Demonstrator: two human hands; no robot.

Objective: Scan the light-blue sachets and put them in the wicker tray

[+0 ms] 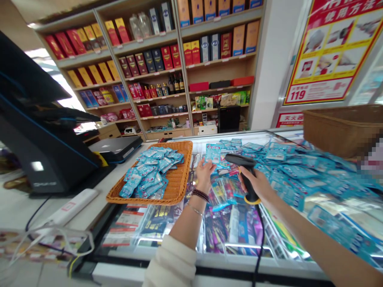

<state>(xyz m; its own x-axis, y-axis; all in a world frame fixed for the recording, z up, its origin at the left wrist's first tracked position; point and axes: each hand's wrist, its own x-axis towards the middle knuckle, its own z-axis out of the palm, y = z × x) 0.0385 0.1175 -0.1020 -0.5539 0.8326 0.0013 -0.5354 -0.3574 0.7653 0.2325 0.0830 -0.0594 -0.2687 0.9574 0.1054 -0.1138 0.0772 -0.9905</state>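
Note:
My right hand (255, 183) is wrapped around the handle of a black barcode scanner (241, 160) with yellow trim, its head pointing left. A small blue packet (213, 152) stands tilted up in front of the scanner. At its lower edge are the fingers of my left hand (205, 173), closed on it. To the left, an orange wicker basket (176, 185) holds a heap of similar blue packets (149, 169). Many more blue packets (295, 169) lie spread to the right over the glass top of a freezer.
The scanner's black cord (261, 239) runs down the front. Beneath the glass (143, 247) are colourful packaged goods. A dark checkout terminal (50, 151) and a flat scale (116, 147) stand left. A brown basket (338, 129) sits far right. Shelves of boxes line the back.

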